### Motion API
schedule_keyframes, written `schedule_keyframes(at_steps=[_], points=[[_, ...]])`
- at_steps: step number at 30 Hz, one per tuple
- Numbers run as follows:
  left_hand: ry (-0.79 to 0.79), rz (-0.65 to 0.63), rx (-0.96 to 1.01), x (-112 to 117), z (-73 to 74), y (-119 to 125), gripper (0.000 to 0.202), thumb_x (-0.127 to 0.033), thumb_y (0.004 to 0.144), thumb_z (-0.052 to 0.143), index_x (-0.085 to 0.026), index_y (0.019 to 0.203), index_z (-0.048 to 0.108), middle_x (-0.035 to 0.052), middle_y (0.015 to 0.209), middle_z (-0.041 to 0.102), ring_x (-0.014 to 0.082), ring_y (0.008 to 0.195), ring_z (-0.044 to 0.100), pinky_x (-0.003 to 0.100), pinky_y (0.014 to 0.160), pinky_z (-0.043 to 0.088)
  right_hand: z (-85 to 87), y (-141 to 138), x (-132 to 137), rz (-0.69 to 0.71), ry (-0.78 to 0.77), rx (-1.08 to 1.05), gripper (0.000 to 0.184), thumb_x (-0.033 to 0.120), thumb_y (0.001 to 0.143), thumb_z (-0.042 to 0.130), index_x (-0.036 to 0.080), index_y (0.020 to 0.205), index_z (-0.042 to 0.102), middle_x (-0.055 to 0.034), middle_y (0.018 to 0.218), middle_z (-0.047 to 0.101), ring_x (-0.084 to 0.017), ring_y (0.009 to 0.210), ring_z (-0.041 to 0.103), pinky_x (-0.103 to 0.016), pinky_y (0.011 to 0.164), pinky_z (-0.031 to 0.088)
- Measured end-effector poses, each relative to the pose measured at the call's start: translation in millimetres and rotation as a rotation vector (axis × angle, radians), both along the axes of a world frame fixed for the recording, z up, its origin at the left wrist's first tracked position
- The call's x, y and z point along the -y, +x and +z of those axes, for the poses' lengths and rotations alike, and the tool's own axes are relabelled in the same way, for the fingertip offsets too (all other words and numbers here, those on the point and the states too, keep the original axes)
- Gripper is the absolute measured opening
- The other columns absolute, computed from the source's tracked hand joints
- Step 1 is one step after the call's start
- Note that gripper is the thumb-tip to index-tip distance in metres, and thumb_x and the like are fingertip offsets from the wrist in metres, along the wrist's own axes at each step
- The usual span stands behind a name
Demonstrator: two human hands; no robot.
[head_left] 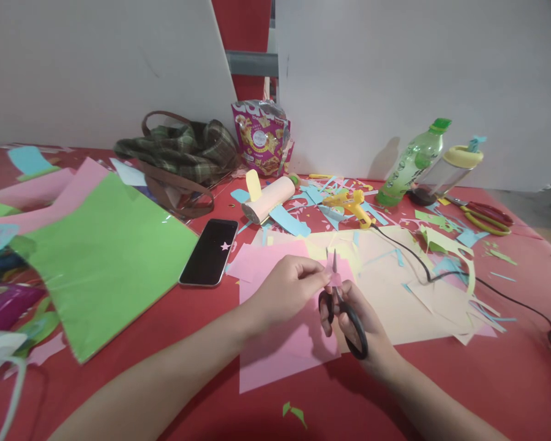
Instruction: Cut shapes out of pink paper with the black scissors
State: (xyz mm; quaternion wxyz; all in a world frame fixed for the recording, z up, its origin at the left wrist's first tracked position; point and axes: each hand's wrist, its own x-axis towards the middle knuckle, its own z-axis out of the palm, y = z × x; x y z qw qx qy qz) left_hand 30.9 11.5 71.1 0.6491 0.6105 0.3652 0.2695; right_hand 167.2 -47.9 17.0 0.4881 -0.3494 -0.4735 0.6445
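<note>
My right hand (356, 312) grips black-handled scissors (356, 331), its fingers through the loops and the blades pointing away from me. A small piece of pink paper (337, 280) sits at the blades, pinched between the thumb and fingers of my left hand (291, 285). Below both hands lie pink paper sheets (266, 361) on the red table. Left of them is a dark-screened phone (209, 254) with a pink paper star (225, 246) on it. Beyond my hands lies a pale pink paper tube (275, 199) with yellow and blue paper flaps.
A yellow glue gun (351, 204) with a black cord lies among paper scraps. Green sheets (105, 251) cover the left side. Behind stand a snack bag (261, 138), a plaid bag (179, 147), a green bottle (413, 162) and a clear tumbler (445, 174). Red-and-yellow-handled scissors (487, 217) lie right.
</note>
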Motion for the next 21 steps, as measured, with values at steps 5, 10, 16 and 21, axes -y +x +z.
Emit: schedule_keyframes(at_steps=[5,10,16,21], points=[[0.001,0.033,-0.025,-0.1,1.2,0.1,0.032,-0.027,0.076,0.044,-0.015,0.046,0.041,-0.0064,0.041,0.041,0.0046,0.037,0.036,0.019,0.041,0.026,0.1,-0.8,0.1,-0.016,-0.009,-0.001,0.024,0.039,0.074,0.050,0.022,0.076,0.033,0.0028,0.065,0.040,-0.010,0.053,0.040,-0.025,0.050,0.034],[-0.004,0.021,-0.034,0.1,2.4,0.1,0.032,-0.029,0.076,0.044,-0.015,0.047,0.040,-0.0070,0.041,0.033,0.0045,0.037,0.028,0.020,0.040,0.023,-0.3,-1.9,-0.5,-0.032,-0.025,0.005,0.026,0.040,0.073,0.052,0.023,0.075,0.033,0.0036,0.063,0.041,-0.010,0.051,0.040,-0.024,0.048,0.034],[0.046,0.036,-0.084,-1.4,3.6,-1.2,0.033,-0.026,0.075,0.041,-0.015,0.045,0.033,-0.0068,0.046,0.024,0.0046,0.042,0.022,0.020,0.042,0.021,2.1,-2.2,-0.6,-0.057,-0.039,0.023,0.029,0.041,0.070,0.054,0.022,0.074,0.033,0.0044,0.061,0.042,-0.008,0.048,0.038,-0.022,0.046,0.032],[0.071,0.000,-0.136,-4.4,5.4,-4.3,0.028,-0.026,0.074,0.040,-0.015,0.049,0.038,-0.0061,0.048,0.022,0.0058,0.045,0.023,0.021,0.044,0.021,-4.2,-0.6,-3.1,-0.020,-0.030,-0.023,0.029,0.041,0.070,0.055,0.023,0.076,0.033,0.0031,0.064,0.044,-0.010,0.049,0.040,-0.024,0.048,0.033]])
